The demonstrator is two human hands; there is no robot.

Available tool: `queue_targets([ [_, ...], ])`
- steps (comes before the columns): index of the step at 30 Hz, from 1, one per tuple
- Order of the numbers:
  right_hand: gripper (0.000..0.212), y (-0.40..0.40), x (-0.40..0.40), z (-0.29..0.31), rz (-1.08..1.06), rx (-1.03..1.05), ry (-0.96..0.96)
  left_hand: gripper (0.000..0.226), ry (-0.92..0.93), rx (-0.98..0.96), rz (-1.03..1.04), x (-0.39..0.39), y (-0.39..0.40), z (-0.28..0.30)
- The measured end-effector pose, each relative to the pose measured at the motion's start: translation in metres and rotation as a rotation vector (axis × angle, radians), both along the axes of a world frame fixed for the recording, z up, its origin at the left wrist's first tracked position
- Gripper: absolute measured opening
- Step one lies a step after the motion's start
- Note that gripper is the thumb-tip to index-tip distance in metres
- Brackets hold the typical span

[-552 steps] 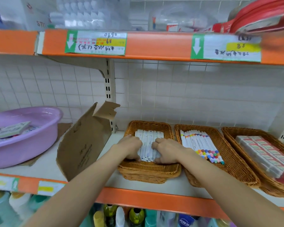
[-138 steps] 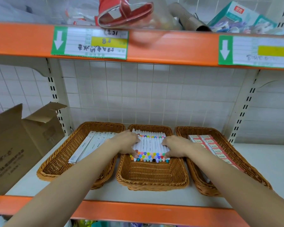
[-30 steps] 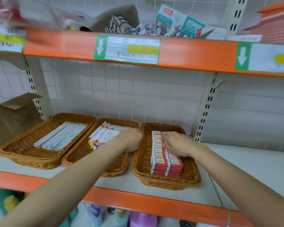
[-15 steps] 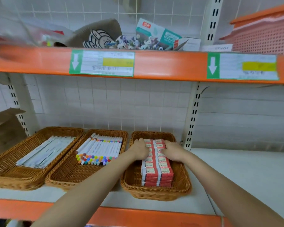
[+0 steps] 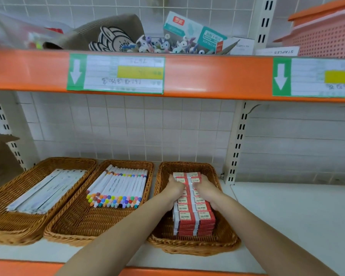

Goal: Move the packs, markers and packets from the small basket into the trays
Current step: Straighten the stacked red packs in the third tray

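Nearest on shelf, rt wicker tray [image 5: 225,239] holds the red packs [image 5: 194,217], stacked 2 rows. Left hand [image 5: 174,187] & right hand [image 5: 206,187] curl over stack's far end, fingers together. Squeeze evenly from both sides, square edges w/o toppling. Markers [image 5: 118,188], white packets [image 5: 46,189] further left.

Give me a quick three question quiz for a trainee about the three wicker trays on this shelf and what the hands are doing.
1. True or false: the markers lie in the middle tray.
2. Which tray holds the red packs? A left, B middle, C right.
3. Fill in: the left tray holds long ___ packets.

Key:
1. True.
2. C, the right tray; the left hand and right hand both rest on the packs' far end.
3. White.
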State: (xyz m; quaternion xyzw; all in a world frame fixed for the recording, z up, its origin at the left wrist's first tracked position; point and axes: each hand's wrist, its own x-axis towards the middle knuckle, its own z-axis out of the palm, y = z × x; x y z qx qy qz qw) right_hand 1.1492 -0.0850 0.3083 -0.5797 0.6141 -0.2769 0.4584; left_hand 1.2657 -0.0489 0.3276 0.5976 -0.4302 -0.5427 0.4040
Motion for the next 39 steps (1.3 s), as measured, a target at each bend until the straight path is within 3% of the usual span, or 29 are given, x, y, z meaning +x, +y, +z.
queue_targets([
  [5, 0.041, 0.003, 0.0, -0.001, -0.018, 0.053, -0.097, 0.051, 0.006, 0.006, -0.019, 0.0, -0.001, -0.003],
  [13, 0.044, 0.007, 0.002, 0.001, -0.052, 0.099, -0.168, 0.047, -0.019, 0.017, -0.045, 0.005, -0.009, -0.002],
  [20, 0.047, 0.008, 0.001, 0.008, -0.062, 0.112, -0.111, 0.049, -0.027, 0.063, -0.041, 0.007, -0.001, 0.001],
  [24, 0.024, 0.031, -0.006, 0.024, -0.022, 0.169, -0.1, 0.038, 0.041, 0.116, -0.036, 0.013, 0.015, 0.0],
  [31, 0.02, 0.063, -0.008, 0.023, -0.028, 0.255, -0.181, 0.018, 0.066, 0.136, -0.06, 0.006, 0.043, 0.008],
  [39, 0.022, 0.075, -0.005, 0.032, -0.078, 0.233, -0.211, 0.024, 0.074, 0.135, -0.038, 0.009, 0.053, 0.016],
])
